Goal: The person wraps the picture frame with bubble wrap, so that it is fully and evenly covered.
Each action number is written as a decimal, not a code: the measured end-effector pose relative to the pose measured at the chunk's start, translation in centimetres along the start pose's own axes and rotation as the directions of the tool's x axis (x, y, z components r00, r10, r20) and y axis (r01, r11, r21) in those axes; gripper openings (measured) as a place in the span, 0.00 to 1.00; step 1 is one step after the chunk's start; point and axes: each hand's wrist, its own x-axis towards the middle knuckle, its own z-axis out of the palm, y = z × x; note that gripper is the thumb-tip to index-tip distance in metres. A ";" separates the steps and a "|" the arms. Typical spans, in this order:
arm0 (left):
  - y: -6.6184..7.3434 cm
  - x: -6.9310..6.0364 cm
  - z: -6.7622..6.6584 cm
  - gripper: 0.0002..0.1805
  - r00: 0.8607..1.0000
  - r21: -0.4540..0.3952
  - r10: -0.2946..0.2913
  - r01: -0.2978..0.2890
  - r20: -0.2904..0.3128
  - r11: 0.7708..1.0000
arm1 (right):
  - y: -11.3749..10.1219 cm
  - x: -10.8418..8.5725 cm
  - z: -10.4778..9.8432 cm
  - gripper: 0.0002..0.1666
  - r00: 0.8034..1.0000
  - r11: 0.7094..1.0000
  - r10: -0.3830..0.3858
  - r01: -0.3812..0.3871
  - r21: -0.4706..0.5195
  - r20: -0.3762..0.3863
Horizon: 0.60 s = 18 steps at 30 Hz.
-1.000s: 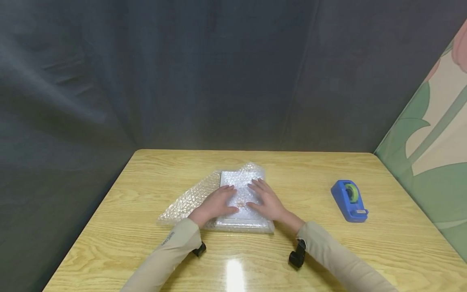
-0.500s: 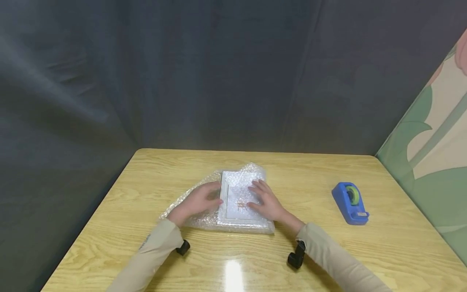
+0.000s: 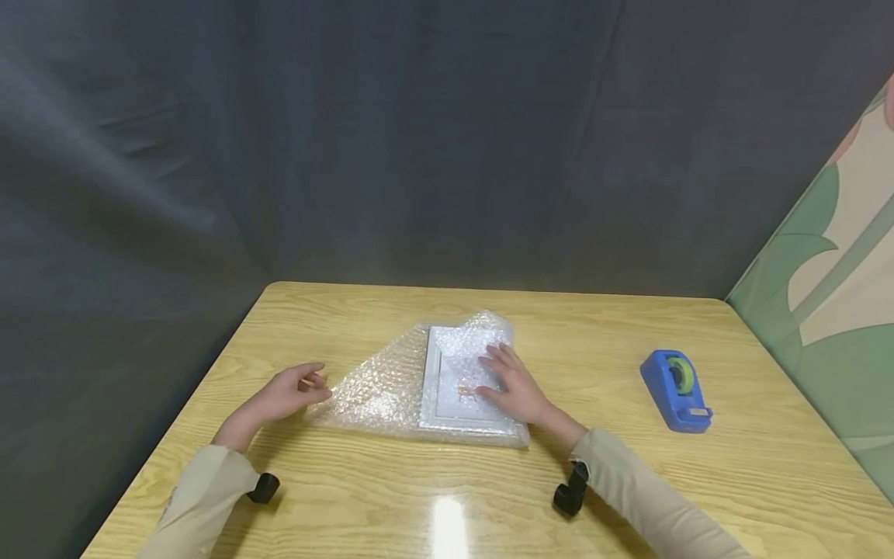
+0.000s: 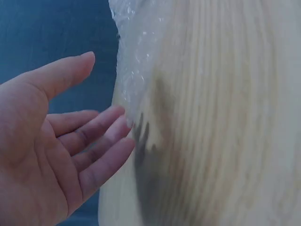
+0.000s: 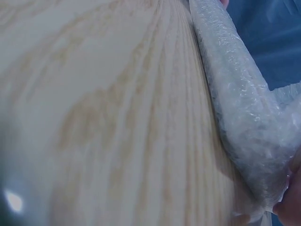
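Note:
A white picture frame (image 3: 431, 373) lies flat on the table, its right part and near edge covered by bubble wrap (image 3: 377, 392). The wrap spreads out leftward to a pointed corner. My right hand (image 3: 517, 390) rests on the wrapped right side of the frame, fingers spread. At that left corner is my left hand (image 3: 289, 392), its fingers loosely bent; in the left wrist view the palm and fingers (image 4: 106, 165) hold nothing. The right wrist view shows the wrapped near edge as a thick roll of bubble wrap (image 5: 240, 94), with only a bit of the hand visible.
A blue tape dispenser (image 3: 676, 392) with a green roll stands on the right side of the wooden table (image 3: 391, 505). Behind the table hangs a dark curtain (image 3: 447, 155). A floral-patterned surface (image 3: 831, 310) borders the right.
My left hand has lifted off the frame and moved left to the outer corner of the bubble wrap, uncovering the frame's left side. My right hand has stayed in place.

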 end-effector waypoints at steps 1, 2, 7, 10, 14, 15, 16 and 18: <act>-0.2 -0.1 -0.1 0.36 1.000 -0.017 -0.002 0.002 0.009 1.000 | 0.0 0.0 0.0 0.31 1.000 1.000 0.000 0.000 -0.001 -0.001; -0.3 -0.2 -0.1 0.35 1.000 -0.036 -0.007 0.007 0.019 0.999 | 0.1 0.0 0.0 0.31 1.000 1.000 0.000 0.000 0.000 -0.001; -1.1 -0.4 0.2 0.30 0.995 -0.118 0.000 0.012 0.101 0.993 | 0.3 -0.1 0.1 0.31 1.000 1.000 -0.001 0.001 0.001 -0.004; -1.3 -0.4 0.4 0.27 0.993 -0.159 -0.009 0.027 0.118 0.987 | 0.3 -0.1 0.2 0.31 1.000 1.000 -0.004 0.004 0.006 -0.006; -1.0 -0.5 0.3 0.23 0.994 -0.193 -0.050 0.068 0.100 0.979 | 0.3 -0.1 0.2 0.31 1.000 1.000 -0.009 0.009 0.008 -0.006; -0.9 -0.6 0.2 0.22 0.994 -0.196 -0.057 0.075 0.094 0.978 | 0.3 -0.1 0.2 0.31 1.000 1.000 -0.009 0.009 0.007 -0.006; -0.7 -0.6 0.1 0.21 0.994 -0.198 -0.061 0.078 0.088 0.977 | 0.3 -0.1 0.2 0.31 1.000 1.000 -0.011 0.011 0.003 -0.007; -0.2 -0.6 -0.2 0.20 0.995 -0.194 -0.066 0.080 0.075 0.978 | 0.3 -0.1 0.2 0.31 1.000 1.000 -0.011 0.011 0.001 -0.008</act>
